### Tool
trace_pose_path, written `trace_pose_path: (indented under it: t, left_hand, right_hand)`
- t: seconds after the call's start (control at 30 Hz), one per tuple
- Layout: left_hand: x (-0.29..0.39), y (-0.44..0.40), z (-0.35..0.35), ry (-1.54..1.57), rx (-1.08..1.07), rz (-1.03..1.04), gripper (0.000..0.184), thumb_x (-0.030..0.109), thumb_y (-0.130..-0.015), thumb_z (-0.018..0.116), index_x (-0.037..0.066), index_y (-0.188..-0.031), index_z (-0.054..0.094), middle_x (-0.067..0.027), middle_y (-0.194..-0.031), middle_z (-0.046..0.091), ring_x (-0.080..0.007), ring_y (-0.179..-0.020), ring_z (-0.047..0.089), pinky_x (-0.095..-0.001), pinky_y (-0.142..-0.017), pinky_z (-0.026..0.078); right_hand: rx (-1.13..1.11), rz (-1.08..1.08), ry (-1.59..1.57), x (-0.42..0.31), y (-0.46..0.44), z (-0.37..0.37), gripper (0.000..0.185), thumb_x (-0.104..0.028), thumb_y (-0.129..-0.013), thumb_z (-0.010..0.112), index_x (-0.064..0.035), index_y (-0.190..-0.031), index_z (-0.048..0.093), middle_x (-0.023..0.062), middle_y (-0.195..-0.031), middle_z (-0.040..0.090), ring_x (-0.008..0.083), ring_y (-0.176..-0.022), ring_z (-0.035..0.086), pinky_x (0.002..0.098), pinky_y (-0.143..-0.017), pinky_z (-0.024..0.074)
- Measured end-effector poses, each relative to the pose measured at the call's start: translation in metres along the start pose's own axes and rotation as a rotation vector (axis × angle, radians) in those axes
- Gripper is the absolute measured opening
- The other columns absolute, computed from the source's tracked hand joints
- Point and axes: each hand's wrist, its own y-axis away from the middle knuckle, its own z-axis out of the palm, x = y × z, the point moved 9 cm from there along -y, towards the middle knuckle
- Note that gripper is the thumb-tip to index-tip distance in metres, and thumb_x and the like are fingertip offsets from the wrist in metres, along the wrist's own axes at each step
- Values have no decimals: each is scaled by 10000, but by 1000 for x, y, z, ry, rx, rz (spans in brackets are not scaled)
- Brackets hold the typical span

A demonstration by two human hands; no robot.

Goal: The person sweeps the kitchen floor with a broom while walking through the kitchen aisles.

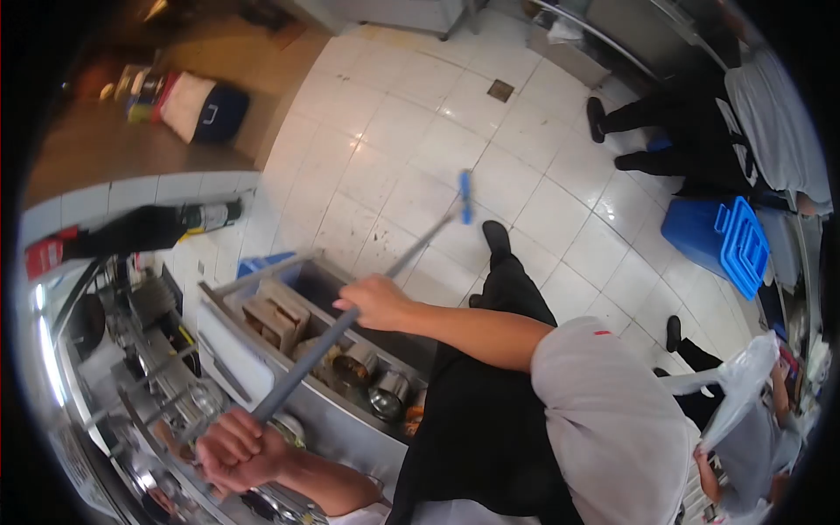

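A long-handled floor squeegee with a grey pole (302, 367) and a narrow blue head (465, 197) slants across the view. Its head rests on the white tiled floor (420, 131), just ahead of my shoe (496, 238). Near the upper end of the pole my left hand (241, 451) is wrapped round it in a fist. Farther down, my right hand (376, 302) grips the same pole, above a steel counter unit (319, 398) holding metal pots (390, 395) and light brown containers (276, 315).
A blue lidded bin (722, 241) stands at the right. Beyond it is a person in black trousers (665, 131); another person at lower right holds a plastic bag (748, 385). A floor drain (500, 90) lies ahead. Shelves with cookware (144, 350) line the left.
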Motion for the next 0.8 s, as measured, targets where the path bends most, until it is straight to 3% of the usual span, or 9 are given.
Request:
trace_pose_path:
  t: [0.13, 0.2, 0.27, 0.3, 0.4, 0.53, 0.6, 0.67, 0.8]
  left_hand:
    - [-149, 33, 26, -68, 174, -224, 411, 252, -986, 428, 152, -596, 346, -10, -486, 353, -150, -446, 343, -325, -501, 355]
    - [-233, 57, 75, 145, 88, -517, 409, 248, -978, 437, 141, -591, 358, -20, -489, 362, -176, -457, 371, -375, -522, 383]
    - [-256, 53, 104, 111, 19, -507, 409, 239, -975, 437, 139, -587, 358, -23, -489, 362, -175, -458, 374, -381, -527, 385]
    - [-260, 47, 117, 70, -63, -488, 409, 230, -973, 436, 138, -582, 359, -26, -488, 361, -173, -459, 378, -386, -531, 388]
    - [-212, -15, 105, 61, -150, -330, 422, 245, -967, 442, 149, -567, 344, -13, -489, 355, -153, -458, 365, -350, -519, 367]
    - [-133, -76, 131, -89, -274, -64, 369, 172, -948, 423, 136, -588, 350, -5, -491, 334, -138, -433, 342, -315, -470, 341]
    - [-112, -87, 153, -71, -472, 46, 342, 156, -944, 417, 121, -609, 353, -10, -499, 345, -132, -438, 347, -296, -467, 345]
    - [-93, -95, 162, 67, -416, 74, 338, 174, -955, 408, 123, -626, 345, -11, -506, 344, -122, -445, 348, -283, -458, 345]
    - [-135, -124, 120, 45, -85, -33, 401, 256, -994, 421, 151, -619, 326, 5, -511, 303, -114, -456, 313, -287, -467, 340]
  right_hand:
    - [201, 164, 182, 107, 59, -120, 135, -95, -707, 742, -55, -706, 613, 157, -740, 623, 384, -756, 622, 504, -670, 479]
    - [278, 351, 405, 161, 88, -179, 175, -116, -743, 709, -47, -665, 568, 162, -735, 608, 382, -724, 605, 517, -661, 459]
    - [316, 364, 399, 198, 85, -192, 191, -117, -761, 690, -43, -657, 548, 167, -723, 597, 387, -711, 593, 519, -657, 445]
    - [365, 371, 383, 212, 83, -195, 209, -118, -779, 671, -39, -649, 528, 171, -710, 586, 393, -698, 582, 520, -652, 430]
    - [405, 111, 132, 185, 5, -138, 164, -30, -652, 684, -49, -711, 532, 174, -701, 527, 417, -732, 529, 491, -654, 390]
    - [303, -44, -160, 104, -114, -95, 170, -114, -727, 716, -46, -709, 560, 164, -698, 586, 392, -744, 584, 477, -689, 443]
    - [278, -85, -203, 75, -140, -111, 168, -143, -738, 716, -50, -701, 580, 162, -696, 611, 381, -762, 608, 467, -721, 460]
    - [281, -140, -149, 43, -143, -130, 184, -97, -774, 688, -29, -682, 544, 181, -666, 582, 396, -693, 602, 499, -632, 462]
    - [332, -116, -66, 78, -137, -175, 143, 36, -653, 686, -16, -710, 565, 176, -686, 586, 409, -733, 601, 495, -670, 476]
